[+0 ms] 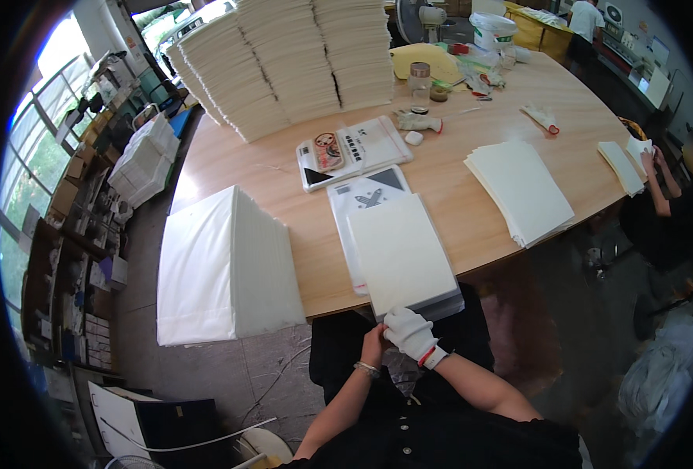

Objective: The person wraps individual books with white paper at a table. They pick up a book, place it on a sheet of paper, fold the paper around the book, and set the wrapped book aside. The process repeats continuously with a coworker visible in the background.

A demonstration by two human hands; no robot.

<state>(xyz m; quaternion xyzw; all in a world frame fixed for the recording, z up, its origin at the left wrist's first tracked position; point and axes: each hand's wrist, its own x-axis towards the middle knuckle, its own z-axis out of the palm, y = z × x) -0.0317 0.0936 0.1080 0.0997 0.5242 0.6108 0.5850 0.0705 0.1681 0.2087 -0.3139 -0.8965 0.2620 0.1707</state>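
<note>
A cream paper stack [401, 246] lies at the table's near edge, its close end inside a clear plastic bag [446, 307] that hangs over the edge. At the bag's near left corner my hands meet. My left hand [373, 345], bare with a bracelet at the wrist, has its fingers pinched together. My right hand [410, 334], in a white knitted glove with a red cuff band, is closed at the bag's edge beside it. What lies between the fingertips is mostly hidden. Under the paper is a printed white plastic packet [342, 215].
A tall white wrapped block [229, 266] stands left. Behind rises a big paper pile [291, 62]. Another printed packet [377, 148], a glass jar [419, 86] and a spare glove [420, 122] lie beyond. Loose sheets [522, 191] lie right; a co-worker [678, 187] handles paper there.
</note>
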